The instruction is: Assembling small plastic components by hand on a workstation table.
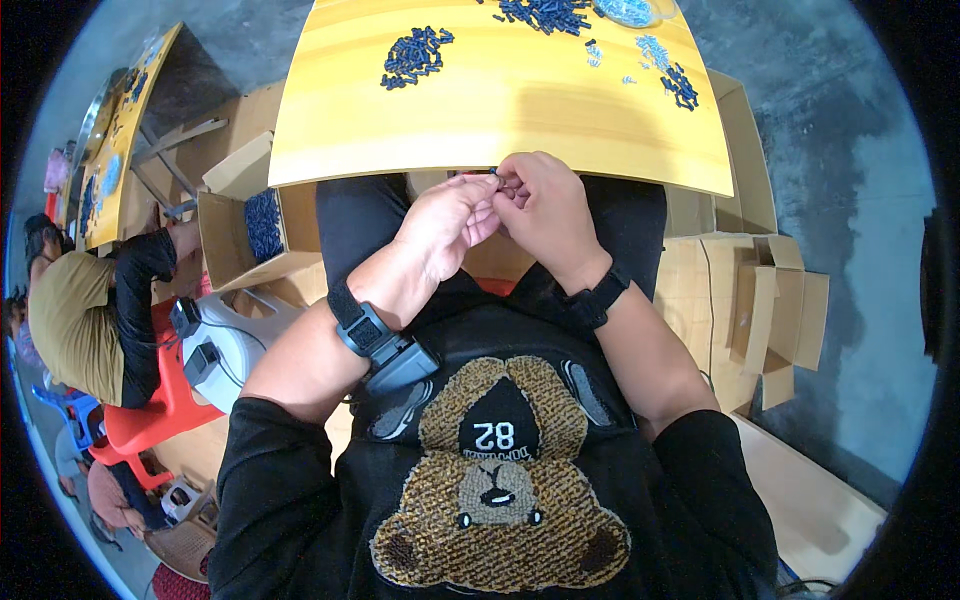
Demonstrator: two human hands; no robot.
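Note:
My left hand (450, 222) and my right hand (550, 205) meet at the near edge of the yellow table (390, 130). Both pinch with thumb and fingertips around a small dark piece (493, 171). Only a bit of that piece shows; the fingers cover the rest, so its exact kind is hidden. Beyond the hands, on the tabletop, lies a heap of small dark blue parts (415, 58), with a larger dark heap (543, 12) at the far edge. To the right are small light blue pieces (653, 52) and a few more dark parts (680, 90).
A round dish (630, 10) of light blue pieces stands far right. Left of my legs, an open cardboard box (228, 235) holds dark blue parts. Empty-looking cartons (775, 310) are at right. A white stool (230, 345) and a seated person (85, 320) are on the left.

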